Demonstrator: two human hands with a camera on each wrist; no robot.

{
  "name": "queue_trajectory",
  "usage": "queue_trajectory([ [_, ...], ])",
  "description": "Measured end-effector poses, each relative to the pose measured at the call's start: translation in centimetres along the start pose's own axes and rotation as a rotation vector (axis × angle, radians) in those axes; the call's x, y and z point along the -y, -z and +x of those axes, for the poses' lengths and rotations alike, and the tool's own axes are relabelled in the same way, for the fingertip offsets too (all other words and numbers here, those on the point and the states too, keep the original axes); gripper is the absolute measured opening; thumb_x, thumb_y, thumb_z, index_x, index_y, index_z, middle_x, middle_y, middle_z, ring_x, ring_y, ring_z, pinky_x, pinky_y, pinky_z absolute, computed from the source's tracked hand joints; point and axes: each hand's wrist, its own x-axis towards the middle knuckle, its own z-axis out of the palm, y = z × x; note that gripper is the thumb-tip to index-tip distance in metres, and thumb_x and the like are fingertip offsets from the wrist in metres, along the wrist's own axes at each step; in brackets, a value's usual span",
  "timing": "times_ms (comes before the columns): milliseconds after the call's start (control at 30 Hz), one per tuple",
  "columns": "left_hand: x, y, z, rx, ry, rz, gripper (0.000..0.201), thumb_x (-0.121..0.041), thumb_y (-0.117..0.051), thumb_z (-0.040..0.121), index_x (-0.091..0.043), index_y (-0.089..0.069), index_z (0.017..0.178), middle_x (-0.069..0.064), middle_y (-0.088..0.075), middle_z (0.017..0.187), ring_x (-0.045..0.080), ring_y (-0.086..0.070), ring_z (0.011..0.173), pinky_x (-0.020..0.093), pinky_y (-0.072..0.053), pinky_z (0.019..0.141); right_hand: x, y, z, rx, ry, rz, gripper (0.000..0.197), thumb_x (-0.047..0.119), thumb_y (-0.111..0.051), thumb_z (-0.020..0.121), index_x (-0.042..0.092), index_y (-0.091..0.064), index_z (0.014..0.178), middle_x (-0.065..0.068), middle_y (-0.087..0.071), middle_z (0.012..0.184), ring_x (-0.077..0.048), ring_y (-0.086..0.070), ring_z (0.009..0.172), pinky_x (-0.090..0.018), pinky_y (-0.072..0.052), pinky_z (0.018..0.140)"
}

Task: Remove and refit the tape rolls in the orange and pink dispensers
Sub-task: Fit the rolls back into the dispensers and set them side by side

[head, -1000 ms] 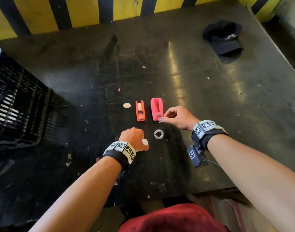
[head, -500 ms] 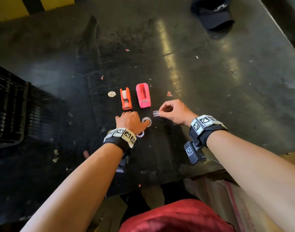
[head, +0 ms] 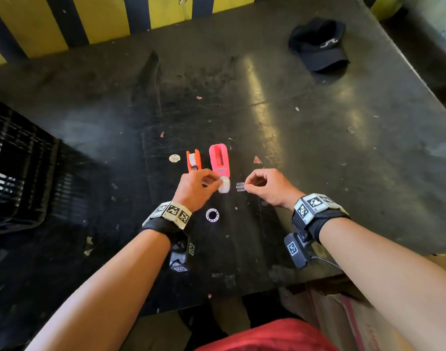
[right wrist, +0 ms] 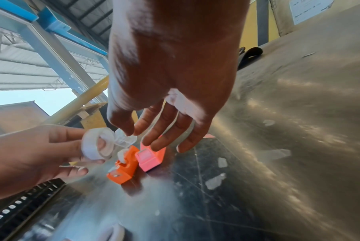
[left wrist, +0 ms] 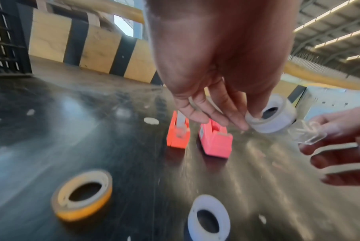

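The left hand (head: 195, 190) has its grip closed on one white tape roll (head: 224, 187), thumb and fingertips pinching its rim so the open core faces right, held above the counter (head: 318, 153) just below centre of the head view. The right hand (head: 270, 188) pinches one small clear plastic spool (head: 240, 186) between thumb and forefinger, its other fingers loosely spread in the right wrist view. Roll and spool sit just beside each other, with a narrow gap between them.

Directly above the hands in the frame stand two dispensers side by side, near each other but not touching. The pink dispenser (head: 219, 159), on the right, has an empty well. The orange dispenser (head: 193, 160), on the left, holds one pale roll between its walls.

Two more rings lie flat on the counter in the left wrist view: a white ring (left wrist: 209, 218) at bottom centre and a yellowish tape roll (left wrist: 84, 194) at lower left. The head view shows the white ring below the left hand, beside the wristband. One small pale disc (head: 174, 158) lies left of the orange dispenser.

Farther out, one black cap (head: 318, 44) rests at the upper right of the counter, and one black slatted crate (head: 17, 168) stands at the left edge. A yellow-and-black striped barrier (head: 103, 19) runs along the top.
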Motion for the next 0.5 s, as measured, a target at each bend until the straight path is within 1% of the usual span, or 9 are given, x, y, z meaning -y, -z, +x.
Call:
queue_trajectory([
  [100,0.0,1.3,-0.2,-0.047,-0.04,-0.061,0.015,-0.023,-0.08,0.087,-0.018,-0.082,0.101,-0.004,-0.081,0.094,0.001,-0.074,0.081,0.02,-0.058,0.085,1.7,-0.5,0.4,0.032,0.042,0.04,0.005,0.018,-0.079,0.089,0.013,-0.078,0.09,0.005,-0.075,0.082,-0.003,-0.065,0.073,-0.016,-0.051,0.073],
  [167,-0.1,1.8,-0.4,-0.059,-0.058,-0.083,0.015,-0.022,-0.081,0.087,-0.02,-0.083,0.102,-0.006,-0.081,0.093,-0.007,-0.07,0.074,0.011,-0.055,0.081,2.9,-0.9,0.7,0.048,0.071,0.07,0.003,0.014,-0.079,0.089,0.012,-0.077,0.091,0.006,-0.074,0.079,-0.001,-0.064,0.07,-0.016,-0.051,0.075],
  [233,-0.2,2.2,-0.6,-0.065,-0.07,-0.111,0.017,-0.022,-0.081,0.087,-0.021,-0.083,0.103,-0.006,-0.081,0.093,-0.012,-0.067,0.071,0.001,-0.048,0.075,3.8,-1.2,1.1,0.05,0.078,0.104,0.005,0.014,-0.079,0.088,0.017,-0.076,0.09,0.009,-0.074,0.076,-0.001,-0.066,0.07,-0.023,-0.055,0.079],
  [300,-0.3,2.7,-1.0,-0.069,-0.063,-0.133,0.019,-0.022,-0.081,0.087,-0.021,-0.083,0.106,-0.006,-0.081,0.094,-0.008,-0.07,0.075,-0.001,-0.046,0.073,4.4,-1.5,1.5,0.064,0.079,0.123,0.008,0.017,-0.08,0.087,0.023,-0.075,0.087,0.01,-0.076,0.075,-0.001,-0.069,0.071,-0.032,-0.056,0.084],
  [333,-0.3,3.0,-1.1,-0.072,-0.056,-0.151,0.019,-0.022,-0.08,0.087,-0.021,-0.083,0.107,-0.005,-0.081,0.094,-0.003,-0.072,0.079,0.0,-0.047,0.074,4.7,-1.6,1.6,0.078,0.08,0.131,0.009,0.019,-0.08,0.087,0.026,-0.074,0.086,0.008,-0.078,0.077,-0.005,-0.072,0.074,-0.037,-0.058,0.086],
  [367,-0.4,3.2,-1.3,-0.076,-0.047,-0.178,0.02,-0.022,-0.081,0.088,-0.021,-0.083,0.107,-0.004,-0.081,0.094,0.001,-0.074,0.082,0.003,-0.051,0.076,5.0,-1.7,1.6,0.092,0.073,0.152,0.01,0.02,-0.08,0.088,0.027,-0.073,0.087,0.004,-0.08,0.082,-0.013,-0.076,0.078,-0.042,-0.059,0.087],
  [400,-0.4,3.5,-1.4,-0.078,-0.037,-0.211,0.02,-0.021,-0.081,0.088,-0.02,-0.083,0.107,-0.003,-0.082,0.094,0.005,-0.076,0.084,0.008,-0.055,0.079,5.4,-1.7,1.6,0.105,0.06,0.188,0.01,0.019,-0.079,0.09,0.026,-0.073,0.088,-0.002,-0.082,0.088,-0.022,-0.079,0.083,-0.046,-0.06,0.088],
  [433,-0.4,3.6,-1.5,-0.077,-0.026,-0.252,0.019,-0.019,-0.081,0.088,-0.019,-0.082,0.107,-0.001,-0.082,0.094,0.009,-0.078,0.084,0.017,-0.061,0.08,5.6,-1.8,1.6,0.118,0.04,0.232,0.009,0.017,-0.078,0.092,0.023,-0.072,0.091,-0.007,-0.082,0.094,-0.027,-0.08,0.087,-0.048,-0.061,0.089],
  [500,-0.2,3.8,-1.7,-0.075,-0.008,-0.323,0.018,-0.015,-0.08,0.088,-0.014,-0.081,0.106,0.004,-0.083,0.091,0.017,-0.08,0.079,0.03,-0.066,0.078,6.0,-1.9,1.5,0.141,0.001,0.314,0.007,0.014,-0.075,0.095,0.018,-0.07,0.094,-0.013,-0.082,0.101,-0.026,-0.081,0.086,-0.05,-0.062,0.091],
])
